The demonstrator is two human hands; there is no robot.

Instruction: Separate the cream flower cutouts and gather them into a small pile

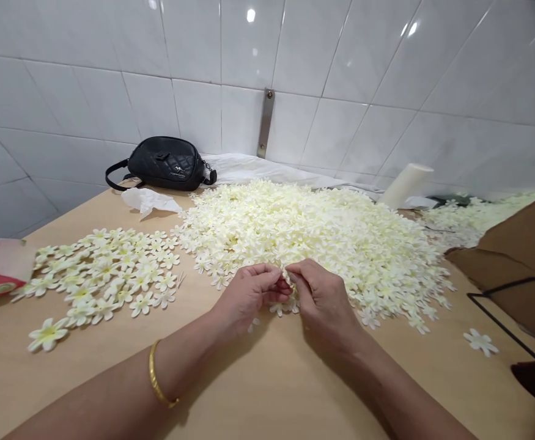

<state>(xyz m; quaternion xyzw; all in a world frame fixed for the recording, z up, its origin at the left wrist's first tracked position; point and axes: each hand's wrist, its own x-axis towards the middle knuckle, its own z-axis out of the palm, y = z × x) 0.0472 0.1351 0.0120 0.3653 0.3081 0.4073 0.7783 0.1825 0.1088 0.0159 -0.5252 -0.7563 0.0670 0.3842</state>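
My left hand [247, 297] and my right hand [324, 300] meet at the near edge of a big heap of pale yellow-white artificial flowers [290, 226]. Between the fingertips of both runs a small cream strand [287, 278] with a bumpy edge; its exact kind is too small to make out. Thumb and fingers of each hand are closed in a pinch on it. A few flower petals show below and between the hands. To the left, a smaller group of flowers [106, 275] lies spread flat, with one larger flower [47, 334] at its near side.
Behind the heap are a black bag [166, 164], a crumpled white tissue [150, 203] and a cream roll [405, 186]. A brown cardboard piece [519, 263] and a black wire frame [501, 321] stand right, near a single flower [480, 342]. A red-and-white patterned item [1, 272] is left.
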